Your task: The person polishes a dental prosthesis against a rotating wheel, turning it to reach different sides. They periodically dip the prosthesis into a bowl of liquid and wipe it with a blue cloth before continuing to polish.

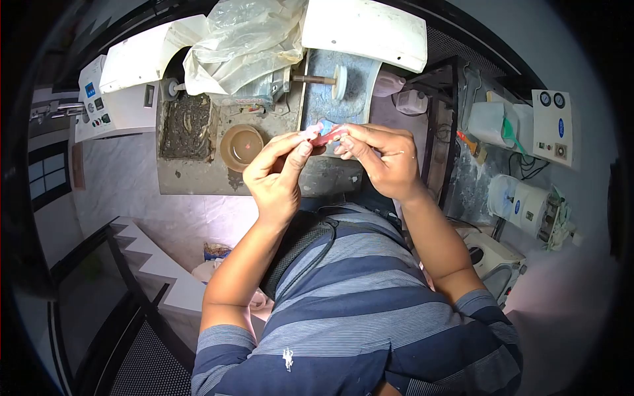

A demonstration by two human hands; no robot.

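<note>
Between my two hands is a small curved pink piece that looks like a denture [325, 138], held up in front of my body above the bench edge. My left hand [274, 173] pinches its left end between thumb and fingertips. At the other end, my right hand [388, 157] grips it with thumb and forefinger. My fingers cover much of the piece, so its full shape is hidden. Beyond the hands, a white polishing wheel [340, 82] sits on a lathe shaft in a blue-stained bay [318, 63].
A brown bowl [226, 157] stands on the bench [198, 178], left of my hands. Beside it is a tray of dark, wet material [187, 129]. Clear plastic sheeting [244, 49] drapes over the machine. White hoods [366, 30] overhang the back. Machines with gauges [555, 122] stand at right.
</note>
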